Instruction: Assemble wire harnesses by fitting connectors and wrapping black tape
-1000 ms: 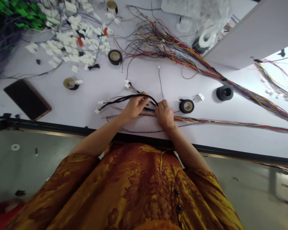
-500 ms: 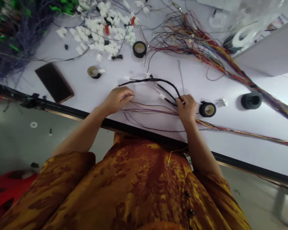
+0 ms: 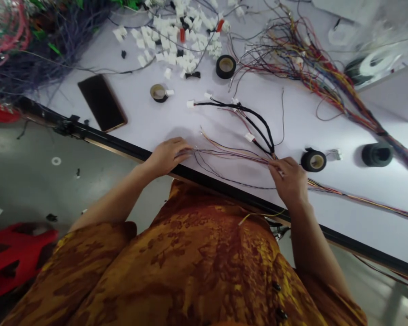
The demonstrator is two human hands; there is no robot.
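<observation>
Currently the left hand (image 3: 167, 157) and right hand (image 3: 288, 181) work just inside the near edge of the worktop (image 3: 136, 120), beside a wire harness (image 3: 255, 115) lying flat on it, with its black sleeve curving farther out and small white connectors (image 3: 190, 104) on its ends. Thin coloured wires (image 3: 231, 156) stretch between the hands. The right fingers (image 3: 281, 168) are closed on those wires, while the left fingers (image 3: 182, 148) lie together at their ends, though whether they pinch anything cannot be told. A hard pull between the hands could strain the wires where they meet the sleeve, and slack strands could tangle. A long coloured bundle (image 3: 360, 201) runs off to the right past a black tape roll (image 3: 313, 160), which stands close enough to catch a swinging wire. The worktop's dark edge strip (image 3: 204, 179) could also snag anything dragged nearer. Farther left lie a phone (image 3: 102, 103) and a small tape roll (image 3: 158, 93), and beyond them a heap of white connectors (image 3: 172, 43). A tangle of loose wires (image 3: 292, 59) spreads across the far right.
</observation>
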